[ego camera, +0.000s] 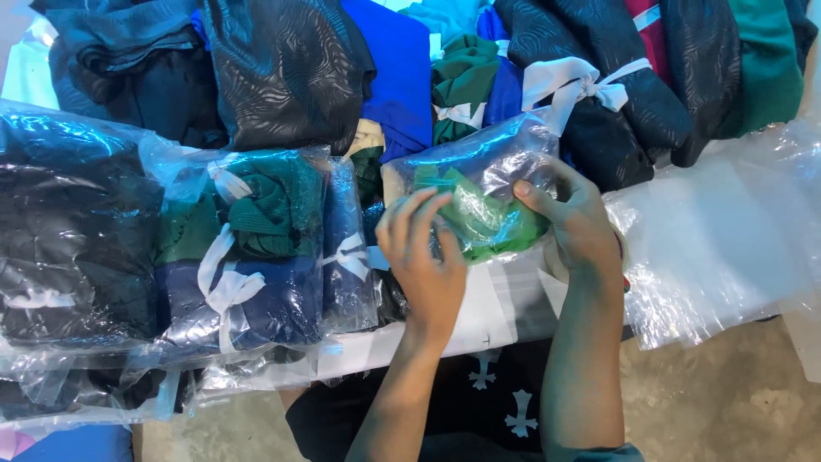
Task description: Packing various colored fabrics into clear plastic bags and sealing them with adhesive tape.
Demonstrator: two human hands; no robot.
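A clear plastic bag (483, 175) with folded green cloth (487, 218) inside lies on the white table edge (483, 321) in front of me. My left hand (422, 261) presses on the bag's near left side, fingers spread over the plastic. My right hand (577, 218) grips the bag's right end, thumb on top of the green cloth.
Bagged bundles of green and navy cloth (256, 248) tied with white strips sit left, beside a bagged black bundle (73, 231). Loose black, blue and green garments (402, 77) pile at the back. Empty clear bags (727, 231) lie right. Concrete floor (727, 402) below.
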